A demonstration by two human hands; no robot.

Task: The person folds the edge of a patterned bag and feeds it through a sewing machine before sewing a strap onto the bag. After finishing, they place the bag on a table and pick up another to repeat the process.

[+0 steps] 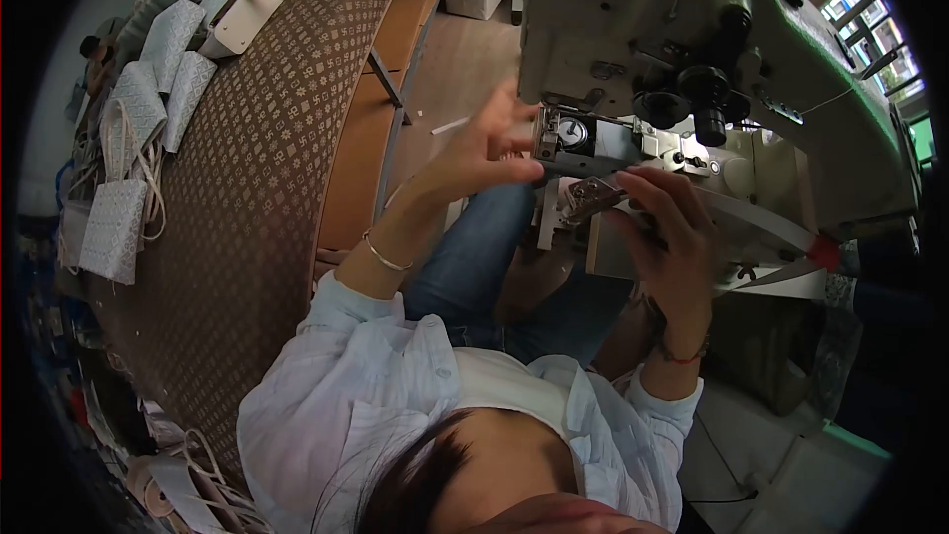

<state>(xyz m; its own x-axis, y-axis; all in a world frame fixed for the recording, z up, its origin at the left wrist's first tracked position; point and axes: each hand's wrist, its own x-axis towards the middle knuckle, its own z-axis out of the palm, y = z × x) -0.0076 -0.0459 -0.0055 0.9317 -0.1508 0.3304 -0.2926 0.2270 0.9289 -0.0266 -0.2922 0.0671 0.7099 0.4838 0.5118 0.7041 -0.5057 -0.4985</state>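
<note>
Pinched in the fingers of the right hand, a small metal plate sits just below the sewing machine. Its left hand neighbour is spread loose, gripping nothing, one fingertip touching the machine just beside the plate. Patterned cloth lies well left of the machine.

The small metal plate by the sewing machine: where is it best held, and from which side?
Take the small metal plate by its right edge, coming from the right, where the right hand holds it. It looks thin and flat, so a pinch across its faces suits it. The left hand and the sewing machine crowd its left side.
</note>
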